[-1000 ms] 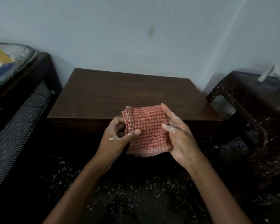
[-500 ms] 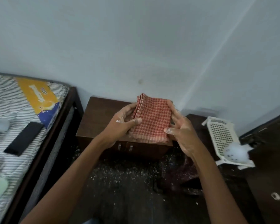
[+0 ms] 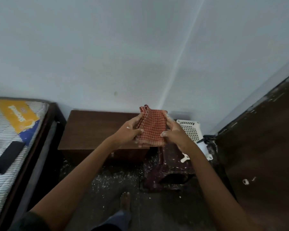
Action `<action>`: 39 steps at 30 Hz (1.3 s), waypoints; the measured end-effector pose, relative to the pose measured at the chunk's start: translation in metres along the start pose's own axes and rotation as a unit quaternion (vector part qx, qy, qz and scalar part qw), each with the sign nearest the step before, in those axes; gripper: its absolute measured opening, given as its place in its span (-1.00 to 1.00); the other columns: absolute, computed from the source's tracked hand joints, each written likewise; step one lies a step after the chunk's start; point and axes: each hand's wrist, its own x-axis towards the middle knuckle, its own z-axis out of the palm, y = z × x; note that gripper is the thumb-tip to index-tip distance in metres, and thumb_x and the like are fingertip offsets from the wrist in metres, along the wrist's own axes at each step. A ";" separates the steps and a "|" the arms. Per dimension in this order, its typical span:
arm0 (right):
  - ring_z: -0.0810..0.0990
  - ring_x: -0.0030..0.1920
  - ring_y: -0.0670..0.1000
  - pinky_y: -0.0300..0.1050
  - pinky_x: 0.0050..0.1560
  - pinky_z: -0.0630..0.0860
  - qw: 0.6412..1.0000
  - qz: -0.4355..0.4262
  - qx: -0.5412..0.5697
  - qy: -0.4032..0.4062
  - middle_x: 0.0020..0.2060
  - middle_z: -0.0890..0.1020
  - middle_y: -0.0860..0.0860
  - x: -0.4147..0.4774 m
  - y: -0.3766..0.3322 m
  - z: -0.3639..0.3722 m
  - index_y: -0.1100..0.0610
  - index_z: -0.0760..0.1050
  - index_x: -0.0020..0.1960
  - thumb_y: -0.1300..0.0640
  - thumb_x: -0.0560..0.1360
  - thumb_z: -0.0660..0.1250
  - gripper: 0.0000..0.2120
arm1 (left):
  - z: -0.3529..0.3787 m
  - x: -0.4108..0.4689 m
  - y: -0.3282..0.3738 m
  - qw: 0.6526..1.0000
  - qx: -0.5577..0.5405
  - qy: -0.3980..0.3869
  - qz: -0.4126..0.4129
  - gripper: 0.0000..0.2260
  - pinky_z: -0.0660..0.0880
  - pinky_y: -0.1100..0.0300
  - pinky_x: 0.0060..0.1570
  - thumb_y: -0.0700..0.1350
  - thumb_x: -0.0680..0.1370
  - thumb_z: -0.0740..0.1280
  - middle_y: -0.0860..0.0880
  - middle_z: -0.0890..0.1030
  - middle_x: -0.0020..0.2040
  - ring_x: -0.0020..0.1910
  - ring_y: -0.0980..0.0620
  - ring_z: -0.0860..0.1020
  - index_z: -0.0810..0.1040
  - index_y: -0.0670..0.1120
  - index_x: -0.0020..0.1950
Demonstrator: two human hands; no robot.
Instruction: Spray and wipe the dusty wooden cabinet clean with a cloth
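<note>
Both hands (image 3: 128, 133) (image 3: 173, 133) grip folded cloth (image 3: 151, 126) above cabinet (image 3: 93, 129).

Lower centre: dark speckled floor (image 3: 117, 179) carries a low brown wooden cabinet (image 3: 93, 129). Left edge: striped mattress (image 3: 0, 130) with a flat black rectangular object (image 3: 7, 157) on it.

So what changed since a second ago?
The view has pulled back from the wooden cabinet, which now looks smaller and farther off. More of the striped mattress, a white plastic basket and a foot have come into view. Nothing was grabbed or let go. The left hand and right hand still hold the folded red checked cloth between them.
</note>
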 end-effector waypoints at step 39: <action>0.54 0.02 0.11 -0.08 -0.04 0.49 0.931 0.214 -0.230 0.184 0.01 0.57 0.17 0.207 0.287 -0.324 0.22 0.51 0.07 0.25 0.51 0.19 -0.81 | 0.222 0.336 -0.118 0.886 0.452 0.045 -0.095 -0.59 0.50 0.06 0.13 -0.22 0.52 0.26 -0.04 0.50 0.33 0.27 -0.05 0.50 0.44 0.00 0.36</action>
